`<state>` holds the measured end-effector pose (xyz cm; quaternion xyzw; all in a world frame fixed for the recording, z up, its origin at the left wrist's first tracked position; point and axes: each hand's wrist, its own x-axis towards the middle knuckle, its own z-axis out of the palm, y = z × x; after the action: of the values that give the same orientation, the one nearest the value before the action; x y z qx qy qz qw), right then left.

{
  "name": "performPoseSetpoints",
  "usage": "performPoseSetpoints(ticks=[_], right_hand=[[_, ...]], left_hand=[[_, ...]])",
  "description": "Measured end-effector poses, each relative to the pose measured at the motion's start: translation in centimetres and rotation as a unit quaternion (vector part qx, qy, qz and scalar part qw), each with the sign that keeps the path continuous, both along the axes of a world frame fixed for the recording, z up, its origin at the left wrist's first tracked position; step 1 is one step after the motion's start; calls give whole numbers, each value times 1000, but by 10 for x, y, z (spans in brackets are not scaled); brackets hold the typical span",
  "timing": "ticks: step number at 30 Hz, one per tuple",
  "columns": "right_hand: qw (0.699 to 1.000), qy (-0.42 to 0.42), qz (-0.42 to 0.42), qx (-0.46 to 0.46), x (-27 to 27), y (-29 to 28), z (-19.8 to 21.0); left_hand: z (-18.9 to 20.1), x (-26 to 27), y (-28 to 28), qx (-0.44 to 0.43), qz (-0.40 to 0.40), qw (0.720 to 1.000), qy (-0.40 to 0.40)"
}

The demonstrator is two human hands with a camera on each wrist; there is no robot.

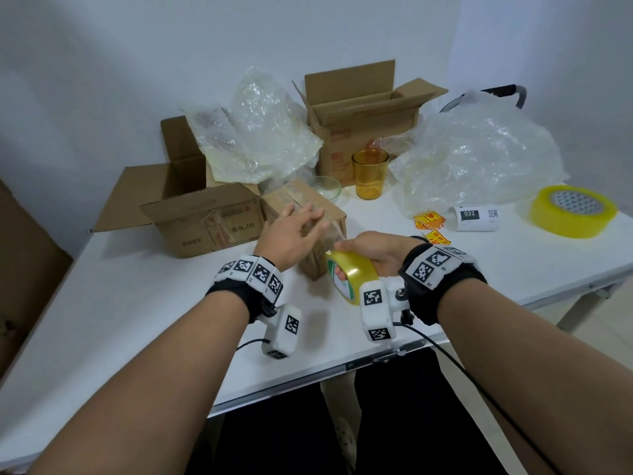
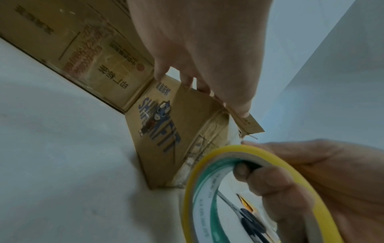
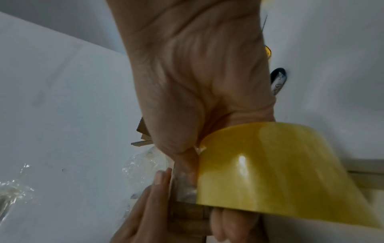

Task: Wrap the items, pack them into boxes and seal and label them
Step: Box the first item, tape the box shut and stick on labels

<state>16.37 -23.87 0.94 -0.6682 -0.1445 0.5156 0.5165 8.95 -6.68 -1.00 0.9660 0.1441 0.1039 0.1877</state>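
Item: small closed box, on counter beside open box. My left hand, fingers straight, presses its top flat for sealing; my right hand grips tape roll, strip drawn to the box edge

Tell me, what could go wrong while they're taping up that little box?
The pulled-out strip of tape hangs loose between the tape roll in the right hand and the small box; it might fold or stick crooked. The left hand only lies flat on the box, so pulling could slide it. The bowl and amber cup stand close behind and might get bumped.
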Motion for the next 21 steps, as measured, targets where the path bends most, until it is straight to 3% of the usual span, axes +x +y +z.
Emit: performPoseSetpoints(ticks=[5,9,12,15,17,19,21], right_hand=[[1000,18,-1,-5,-2,1,-2],[1000,-24,2,21,0,1,-8],[994,-98,-38,-23,6,7,-16],[971,-176,-141,-76,22,2,-21],[949,-241,-159,-129,41,-12,-22],[897,-356,-120,-233,64,-30,-30],[860,-405,-119,-288,85,-40,-41]], left_hand=[[-3,5,-10,44,19,998,-45],[-5,14,-11,135,18,991,-14],[-7,17,-11,200,8,980,11],[-10,17,-9,224,3,974,24],[-11,18,-7,223,-2,975,20],[-10,19,-5,209,-9,978,12],[-8,20,-2,187,-17,982,7]])
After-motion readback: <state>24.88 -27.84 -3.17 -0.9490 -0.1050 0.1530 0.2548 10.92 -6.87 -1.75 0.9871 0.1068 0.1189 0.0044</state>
